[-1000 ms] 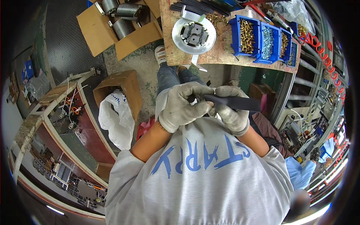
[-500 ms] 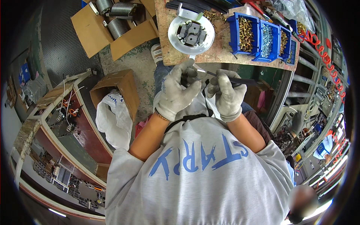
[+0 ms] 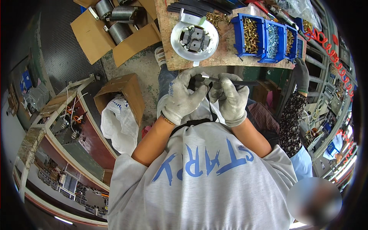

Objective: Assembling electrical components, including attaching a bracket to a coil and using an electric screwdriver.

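Note:
My left hand [image 3: 184, 96], in a pale work glove, is closed with its fingertips at a small whitish flat end piece [image 3: 205, 76]. What lies deeper in those fingers is hidden. My right hand [image 3: 233, 99], gloved likewise, grips a long thin black strip [image 3: 249, 82] between thumb and fingers. From this hand the strip sticks out to the right, and its narrow left part reaches the whitish piece. Both hands are held before my body, just off the near table edge. Beyond them on the table stands a round white metal dish [image 3: 177, 45] with a grey block assembly [image 3: 196, 39] in it.
Blue bins [image 3: 238, 42] of screws line the wooden table [image 3: 226, 57], beside loose screws [image 3: 218, 18] and black strips [image 3: 188, 8]. An open carton [image 3: 90, 42] holds metal coils. Another carton [image 3: 130, 88] stands left. A co-worker's gloved hand [image 3: 301, 76] reaches the table's right corner.
My hands have come closer together, and the strip's narrow end now meets the whitish piece. A co-worker's arm has entered on the right, reaching to the table corner.

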The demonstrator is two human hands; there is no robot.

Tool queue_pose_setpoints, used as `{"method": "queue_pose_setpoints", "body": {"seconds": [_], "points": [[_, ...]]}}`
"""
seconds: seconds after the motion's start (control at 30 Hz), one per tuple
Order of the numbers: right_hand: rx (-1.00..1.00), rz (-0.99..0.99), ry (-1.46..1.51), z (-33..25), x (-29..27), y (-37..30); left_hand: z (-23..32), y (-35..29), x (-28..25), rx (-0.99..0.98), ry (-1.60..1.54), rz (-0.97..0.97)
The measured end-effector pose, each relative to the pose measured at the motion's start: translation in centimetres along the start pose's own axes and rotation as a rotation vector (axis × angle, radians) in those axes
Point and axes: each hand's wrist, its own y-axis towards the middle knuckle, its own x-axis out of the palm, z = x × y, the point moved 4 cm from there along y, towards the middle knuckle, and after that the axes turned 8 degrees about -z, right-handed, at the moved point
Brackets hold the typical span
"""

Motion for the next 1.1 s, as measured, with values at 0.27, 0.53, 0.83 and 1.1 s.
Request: {"method": "queue_pose_setpoints", "body": {"seconds": [0.27,0.53,0.83,1.1], "points": [[-0.064,0.003,-0.142,-0.1,1.9,-0.6,-0.7,-0.2,-0.1,-0.024,0.02,-0.028],[0.067,0.012,-0.05,0.0,2.4,-0.3,-0.8,0.0,-0.4,0.068,0.063,-0.021],[0.034,-0.174,-0.478,-0.7,2.0,0.6,-0.9,0.1,-0.7,0.107,0.119,-0.036],[-0.255,-0.404,-1.136,-1.2,2.0,2.1,3.2,0.1,-1.6,0.229,0.326,0.009]]}}
